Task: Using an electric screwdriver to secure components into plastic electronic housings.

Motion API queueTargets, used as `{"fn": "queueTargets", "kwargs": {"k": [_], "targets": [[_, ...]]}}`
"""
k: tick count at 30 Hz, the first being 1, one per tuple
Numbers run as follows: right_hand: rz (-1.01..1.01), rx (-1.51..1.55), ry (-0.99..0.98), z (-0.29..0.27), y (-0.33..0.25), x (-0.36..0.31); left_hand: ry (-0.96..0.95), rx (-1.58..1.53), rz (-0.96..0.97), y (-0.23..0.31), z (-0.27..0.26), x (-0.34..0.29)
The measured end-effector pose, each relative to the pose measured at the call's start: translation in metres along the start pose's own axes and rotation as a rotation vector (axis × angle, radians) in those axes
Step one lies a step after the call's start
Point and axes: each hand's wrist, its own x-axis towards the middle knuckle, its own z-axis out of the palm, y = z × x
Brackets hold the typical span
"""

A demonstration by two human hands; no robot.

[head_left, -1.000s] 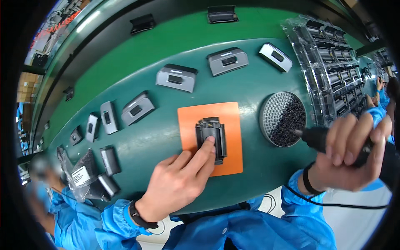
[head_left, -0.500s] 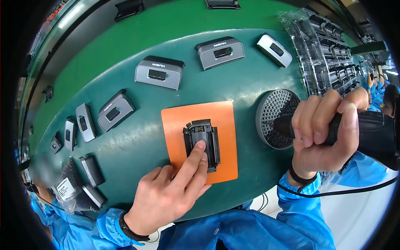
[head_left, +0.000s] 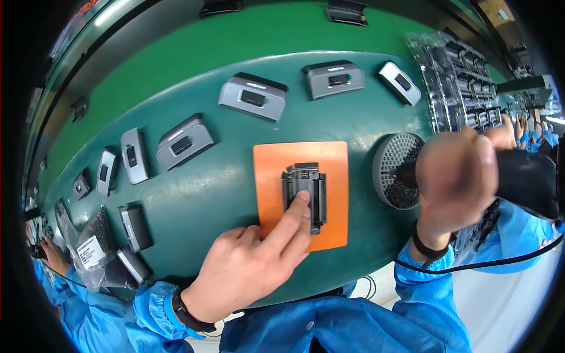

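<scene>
Clear bag [head_left: 104, 235]: at my far left, with dark contents; two dark grey parts [head_left: 136, 227] lie just beside it.
Grey cases [head_left: 187, 141]: spread in an arc across the green table [head_left: 194, 203], most showing a dark window.
Left hand [head_left: 250, 262]: index fingertip resting on the black housing [head_left: 305, 183], other fingers folded; my thumb is hidden, so I cannot tell whether I pinch it.
Black housing: lying on the orange mat [head_left: 269, 165], long side pointing away from me.
Round tray [head_left: 376, 172]: just right of the orange mat, its pitted floor partly covered with small black pieces [head_left: 401, 195] (screws, by the look of them).
Right hand [head_left: 453, 170]: wrapped round a black power tool [head_left: 527, 176], its nose over the round tray; I'm blurred here, so whether the tip touches a piece I can't say.
Step at the round tray: picking up a piece with the tool, I judge, while my left fingertip steadies the housing.
Next move with the tool: calls, I think, for a clean lift over the rim and a housing kept from sliding.
</scene>
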Motion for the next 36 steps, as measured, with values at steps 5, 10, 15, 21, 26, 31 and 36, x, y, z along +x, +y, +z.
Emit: {"fn": "queueTargets", "kwargs": {"k": [5, 10, 15, 21, 26, 31, 36], "targets": [[-0.044, 0.043, -0.065, 0.006, -0.041, 0.018, -0.023, 0.081, 0.035, -0.001, 0.0, -0.002], [-0.043, 0.126, -0.151, 0.053, -0.026, 0.009, 0.085, 0.087, 0.037, -0.003, 0.007, -0.005], [-0.007, 0.113, -0.283, 0.064, -0.002, 0.0, 0.149, 0.046, 0.024, -0.003, 0.012, -0.006], [0.006, 0.082, -0.342, 0.067, 0.006, -0.001, 0.16, 0.027, 0.014, -0.004, 0.016, -0.007], [0.016, 0.087, -0.357, 0.069, 0.008, -0.002, 0.147, 0.044, 0.011, -0.004, 0.015, -0.007], [0.013, 0.058, -0.358, 0.071, 0.009, -0.003, 0.153, 0.042, 0.018, -0.003, 0.014, -0.007], [0.021, 0.049, -0.388, 0.077, 0.013, -0.004, 0.171, 0.034, 0.022, -0.006, 0.019, -0.008]]}}
